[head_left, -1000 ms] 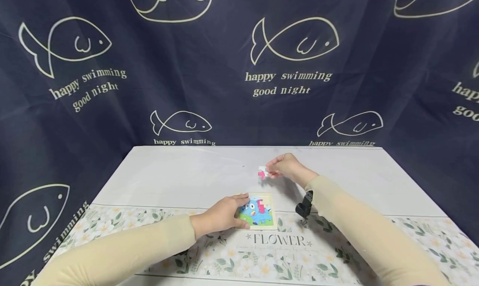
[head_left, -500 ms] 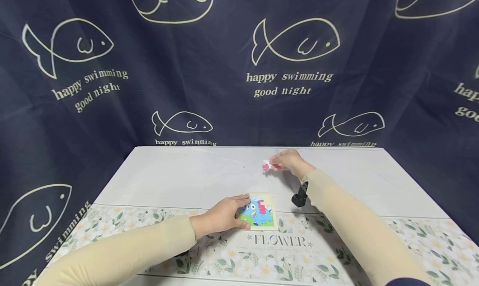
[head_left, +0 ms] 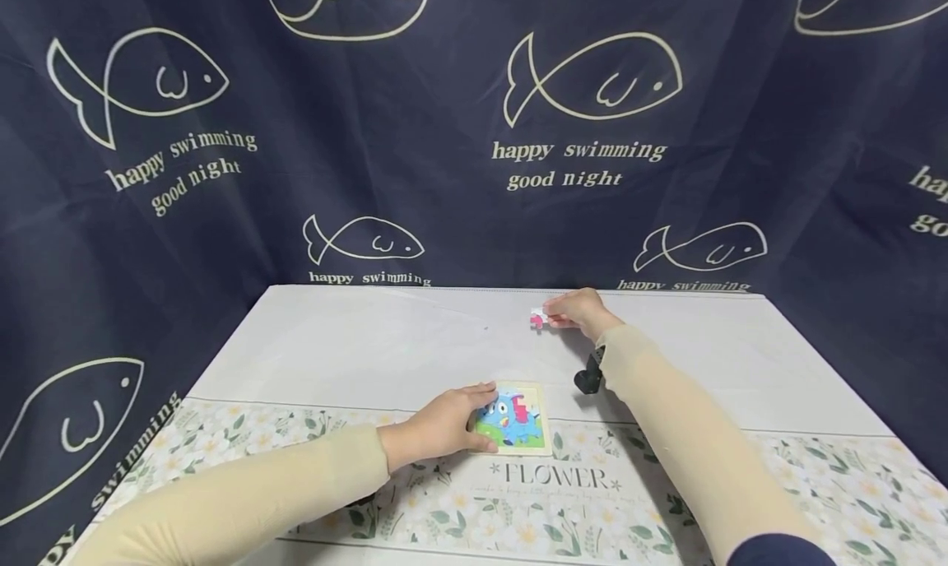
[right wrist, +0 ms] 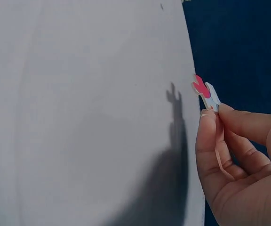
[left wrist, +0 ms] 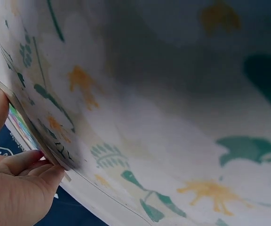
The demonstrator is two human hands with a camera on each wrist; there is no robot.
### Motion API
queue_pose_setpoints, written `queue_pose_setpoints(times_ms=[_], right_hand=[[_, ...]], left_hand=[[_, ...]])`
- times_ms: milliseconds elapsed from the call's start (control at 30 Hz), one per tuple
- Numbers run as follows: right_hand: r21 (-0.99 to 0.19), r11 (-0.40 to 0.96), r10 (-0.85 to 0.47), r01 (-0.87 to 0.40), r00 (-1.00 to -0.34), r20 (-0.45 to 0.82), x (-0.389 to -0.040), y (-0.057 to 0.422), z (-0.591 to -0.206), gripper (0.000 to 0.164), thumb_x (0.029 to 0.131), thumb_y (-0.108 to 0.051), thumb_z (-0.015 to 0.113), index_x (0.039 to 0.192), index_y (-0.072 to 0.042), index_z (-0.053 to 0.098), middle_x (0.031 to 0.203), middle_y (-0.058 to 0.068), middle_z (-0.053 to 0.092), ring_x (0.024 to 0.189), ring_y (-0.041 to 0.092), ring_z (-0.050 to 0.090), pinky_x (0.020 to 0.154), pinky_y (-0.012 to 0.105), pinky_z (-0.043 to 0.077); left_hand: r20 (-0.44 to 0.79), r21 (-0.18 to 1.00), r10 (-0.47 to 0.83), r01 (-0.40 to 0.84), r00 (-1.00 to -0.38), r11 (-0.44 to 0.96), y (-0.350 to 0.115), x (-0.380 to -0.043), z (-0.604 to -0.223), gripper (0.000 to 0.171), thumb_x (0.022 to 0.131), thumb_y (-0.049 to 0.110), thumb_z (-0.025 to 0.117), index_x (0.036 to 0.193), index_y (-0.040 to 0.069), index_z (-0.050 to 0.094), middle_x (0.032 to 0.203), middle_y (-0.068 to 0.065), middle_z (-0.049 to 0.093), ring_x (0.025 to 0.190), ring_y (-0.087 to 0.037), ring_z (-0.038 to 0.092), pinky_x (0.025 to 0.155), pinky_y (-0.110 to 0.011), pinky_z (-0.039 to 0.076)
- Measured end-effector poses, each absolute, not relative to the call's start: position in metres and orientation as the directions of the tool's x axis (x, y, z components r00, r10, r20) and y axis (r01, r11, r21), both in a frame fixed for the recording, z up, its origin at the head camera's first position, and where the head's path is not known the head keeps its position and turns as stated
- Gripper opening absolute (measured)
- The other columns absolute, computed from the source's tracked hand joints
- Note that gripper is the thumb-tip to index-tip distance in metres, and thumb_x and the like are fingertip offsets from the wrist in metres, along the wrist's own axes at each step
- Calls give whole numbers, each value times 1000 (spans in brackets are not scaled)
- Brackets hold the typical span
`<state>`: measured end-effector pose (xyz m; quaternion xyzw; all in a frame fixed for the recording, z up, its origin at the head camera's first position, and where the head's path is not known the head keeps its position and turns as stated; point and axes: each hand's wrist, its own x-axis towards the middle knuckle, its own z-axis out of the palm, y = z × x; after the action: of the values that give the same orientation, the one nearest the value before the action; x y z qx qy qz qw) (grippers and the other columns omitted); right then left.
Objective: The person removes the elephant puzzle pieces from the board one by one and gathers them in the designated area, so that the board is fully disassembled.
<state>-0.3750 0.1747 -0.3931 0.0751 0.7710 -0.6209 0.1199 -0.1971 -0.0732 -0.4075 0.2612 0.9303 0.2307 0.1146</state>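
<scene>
A pink and white jigsaw piece (head_left: 538, 318) is pinched between the thumb and fingertips of my right hand (head_left: 581, 311), near the back of the table. In the right wrist view the piece (right wrist: 206, 93) is held above the white surface, its shadow falling beside it. My left hand (head_left: 448, 419) grips the left side of a small square jigsaw puzzle board (head_left: 529, 433), thumb at the near corner and fingers at the far one. On the board is a blue cartoon animal on green, with a pale gap at its upper right. The left wrist view shows the board (left wrist: 29, 127) edge-on between thumb and fingers.
The table has a white back half (head_left: 370, 336) and a flowered front band (head_left: 318, 500) printed "FLOWER". A dark blue curtain (head_left: 459, 138) with fish drawings hangs behind and at both sides. A black wrist camera (head_left: 590, 374) sits under the right sleeve.
My right hand has moved back and slightly right with the jigsaw piece, farther from the board. The left hand and the board have stayed put.
</scene>
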Motion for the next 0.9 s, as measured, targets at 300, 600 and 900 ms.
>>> queue_pose_setpoints(times_ms=[300, 600, 900], right_hand=[[-934, 218, 35, 284, -958, -283, -385, 175, -409, 31, 85, 6, 67, 114, 17, 62, 61, 0, 67, 53, 5, 64, 61, 19, 60], [-921, 264, 54, 285, -958, -281, -389, 173, -411, 26, 83, 5, 70, 107, 14, 65, 56, -2, 64, 50, 4, 63, 58, 18, 59], [-917, 267, 53, 296, -955, -293, -392, 172, -411, 30, 82, 4, 70, 110, 15, 64, 56, -2, 65, 49, 3, 63, 56, 16, 58]], left_hand=[[-89, 497, 540, 432, -837, 753, -75, -197, -407, 79, 82, 39, 76, 145, 5, 43, 156, -4, 36, 145, -22, 33, 119, -38, 30], [-91, 487, 538, 434, -838, 758, -74, -198, -407, 79, 82, 39, 76, 145, 5, 44, 155, -4, 37, 144, -21, 34, 119, -38, 31], [-89, 487, 535, 432, -840, 759, -74, -199, -406, 79, 81, 39, 76, 145, 4, 44, 155, -5, 37, 144, -22, 34, 119, -38, 31]])
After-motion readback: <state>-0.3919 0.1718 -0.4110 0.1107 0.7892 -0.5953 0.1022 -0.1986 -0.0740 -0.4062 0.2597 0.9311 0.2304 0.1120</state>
